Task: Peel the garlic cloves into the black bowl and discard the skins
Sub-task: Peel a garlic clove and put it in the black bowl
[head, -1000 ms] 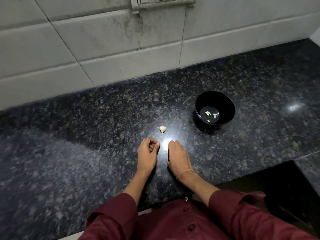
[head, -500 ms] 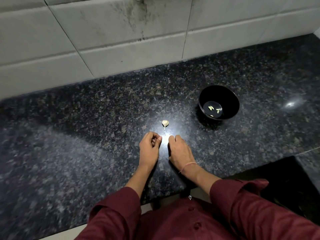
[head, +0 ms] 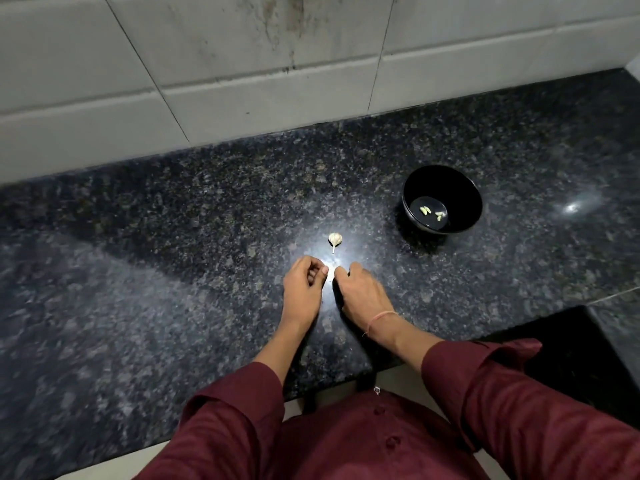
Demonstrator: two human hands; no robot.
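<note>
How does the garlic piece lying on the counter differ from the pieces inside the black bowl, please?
The garlic piece on the counter is pale white with a thin stalk pointing toward the person; the bowl pieces look yellowish-green and show no stalk. The garlic piece is single and larger; the bowl pieces are several and smaller. It lies on bare granite; they rest on the bottom of the black bowl. Both stand out as light against dark surfaces.

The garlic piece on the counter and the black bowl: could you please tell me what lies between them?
Nothing but bare granite countertop, as the head view shows; the garlic piece and the black bowl stand apart.
</note>
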